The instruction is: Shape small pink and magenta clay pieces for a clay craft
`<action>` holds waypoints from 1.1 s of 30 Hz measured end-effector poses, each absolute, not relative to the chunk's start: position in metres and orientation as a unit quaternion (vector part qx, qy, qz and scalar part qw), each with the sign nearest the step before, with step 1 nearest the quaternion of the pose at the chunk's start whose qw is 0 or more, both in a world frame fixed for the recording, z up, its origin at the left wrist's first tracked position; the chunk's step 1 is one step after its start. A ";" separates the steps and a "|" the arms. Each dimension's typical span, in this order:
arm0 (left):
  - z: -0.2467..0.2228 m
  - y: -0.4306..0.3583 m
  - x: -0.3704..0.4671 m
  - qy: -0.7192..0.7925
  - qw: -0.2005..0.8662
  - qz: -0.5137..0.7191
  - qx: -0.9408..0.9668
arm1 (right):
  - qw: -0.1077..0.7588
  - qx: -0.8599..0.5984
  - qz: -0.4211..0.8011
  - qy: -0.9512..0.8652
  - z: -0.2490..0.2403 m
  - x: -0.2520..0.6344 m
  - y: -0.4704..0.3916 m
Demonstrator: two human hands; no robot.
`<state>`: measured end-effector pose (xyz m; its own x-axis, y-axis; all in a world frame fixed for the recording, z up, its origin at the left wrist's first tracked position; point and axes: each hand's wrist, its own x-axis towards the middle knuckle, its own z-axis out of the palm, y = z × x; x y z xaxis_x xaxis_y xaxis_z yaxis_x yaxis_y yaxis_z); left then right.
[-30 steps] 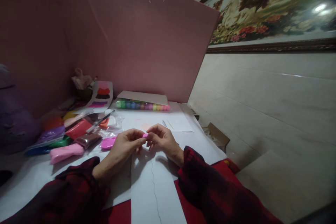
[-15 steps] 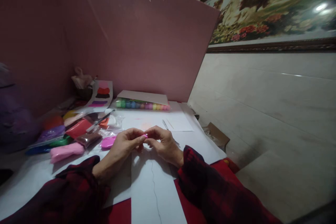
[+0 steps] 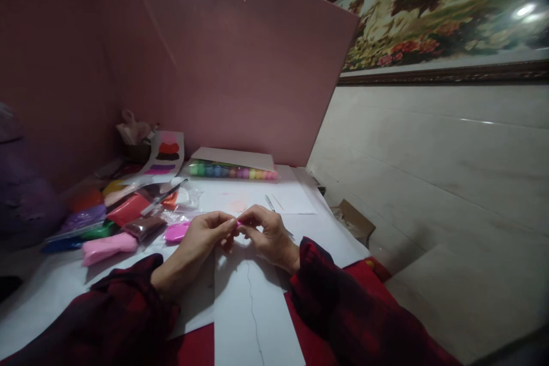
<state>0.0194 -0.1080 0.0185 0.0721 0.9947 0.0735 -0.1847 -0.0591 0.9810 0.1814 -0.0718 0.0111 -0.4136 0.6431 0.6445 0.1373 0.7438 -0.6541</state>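
Observation:
Between my two hands, just above the paper, is a small bit of bright pink clay point(image 3: 239, 224), mostly hidden by the fingertips. My left hand point(image 3: 210, 233) pinches it between thumb and forefinger from the left. From the right, my right hand point(image 3: 266, 235) pinches the same bit, thumb below and forefinger above. Under the hands lies a white paper strip point(image 3: 261, 309) with a wavy pencil line running down it. A larger lump of magenta clay point(image 3: 176, 233) in clear wrapping rests left of my left wrist.
Packets of coloured clay point(image 3: 128, 209) pile up on the left, with a pale pink packet point(image 3: 109, 249) nearest. A long pack of coloured pots point(image 3: 234, 171) lies at the back under a white board. A metallic pen-like tool point(image 3: 270, 202) lies beyond my right hand. A cardboard box point(image 3: 358, 220) stands right.
My fingertips have shifted slightly around the pink clay, and less of it shows. Both hands stay in nearly the same place; the things on the table have not moved.

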 end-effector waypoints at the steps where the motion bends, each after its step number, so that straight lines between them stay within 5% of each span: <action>1: 0.019 -0.108 0.019 0.416 0.543 0.539 0.492 | 0.483 -0.246 0.272 -0.795 0.012 0.181 -0.072; 12: 0.023 -0.108 0.019 0.424 0.495 0.586 0.481 | 0.500 -0.268 0.593 -0.571 0.012 0.176 -0.064; 33: 0.026 -0.112 0.023 0.437 0.507 0.535 0.516 | 0.476 -0.249 0.601 -0.591 0.014 0.176 -0.068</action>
<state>0.0232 -0.1122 0.0259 0.0458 0.9930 0.1086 -0.0904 -0.1042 0.9904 0.1757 -0.0677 0.0145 -0.4215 0.8676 0.2637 -0.2775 0.1535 -0.9484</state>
